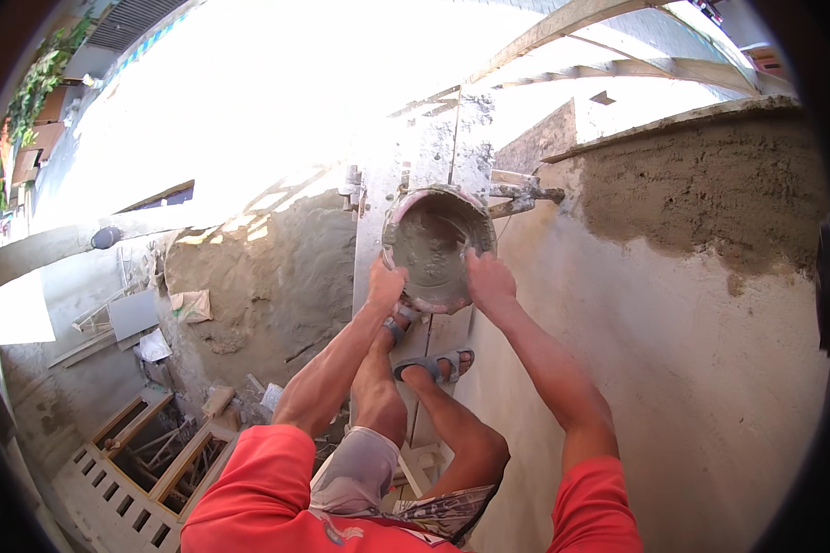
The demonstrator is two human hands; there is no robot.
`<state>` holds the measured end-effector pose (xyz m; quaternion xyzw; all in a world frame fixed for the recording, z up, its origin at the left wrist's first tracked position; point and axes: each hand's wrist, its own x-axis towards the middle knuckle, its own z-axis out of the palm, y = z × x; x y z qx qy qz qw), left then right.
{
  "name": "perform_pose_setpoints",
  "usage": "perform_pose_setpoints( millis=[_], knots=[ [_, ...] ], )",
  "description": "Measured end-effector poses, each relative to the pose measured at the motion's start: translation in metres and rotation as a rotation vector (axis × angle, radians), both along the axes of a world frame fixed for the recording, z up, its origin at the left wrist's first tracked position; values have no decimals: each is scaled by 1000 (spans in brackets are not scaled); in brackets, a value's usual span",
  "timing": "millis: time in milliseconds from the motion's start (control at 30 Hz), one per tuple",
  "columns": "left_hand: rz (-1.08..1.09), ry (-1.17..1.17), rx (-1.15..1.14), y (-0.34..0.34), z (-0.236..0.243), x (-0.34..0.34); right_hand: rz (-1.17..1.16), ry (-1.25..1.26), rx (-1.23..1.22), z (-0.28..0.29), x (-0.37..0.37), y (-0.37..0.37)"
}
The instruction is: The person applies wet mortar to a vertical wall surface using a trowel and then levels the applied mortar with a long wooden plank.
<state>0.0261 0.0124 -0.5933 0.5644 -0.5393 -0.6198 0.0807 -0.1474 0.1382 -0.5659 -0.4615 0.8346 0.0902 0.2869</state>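
Observation:
Both my hands grip a round bucket (440,302) by its rim, in the middle of the view, over scaffold planks (447,329). Wet grey mortar (426,263) lies inside it and coats its inner wall. My left hand (387,282) is closed on the near left side of the rim. On the right side, my right hand (491,280) is closed around the edge. The bucket's mouth tips toward me; whether its base rests on the planks is hidden. My sandalled feet (443,367) stand on the planks just below it.
A wall (636,359) runs close on my right, with wet plaster (710,184) on its upper part. A scaffold bracket (526,194) juts beside the planks. Far below on the left are a sand heap (277,276) and a wooden frame (171,470). A pale pole (32,253) crosses at left.

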Motion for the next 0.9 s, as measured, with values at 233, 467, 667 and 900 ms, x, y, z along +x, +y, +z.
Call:
perform_pose_setpoints(
  millis=[233, 467, 667, 900],
  knots=[
    [-96, -64, 99, 8, 101, 30, 23, -183, 15, 165, 4, 57],
    [-144, 31, 123, 29, 213, 5, -185, -431, -27, 212, 15, 81],
    [-189, 40, -1, 33, 269, -2, -122, -138, 130, 328, -8, 134],
    [-305, 2, -117, 28, 368, -32, -258, -21, 160, 419, -36, 132]
  ],
)
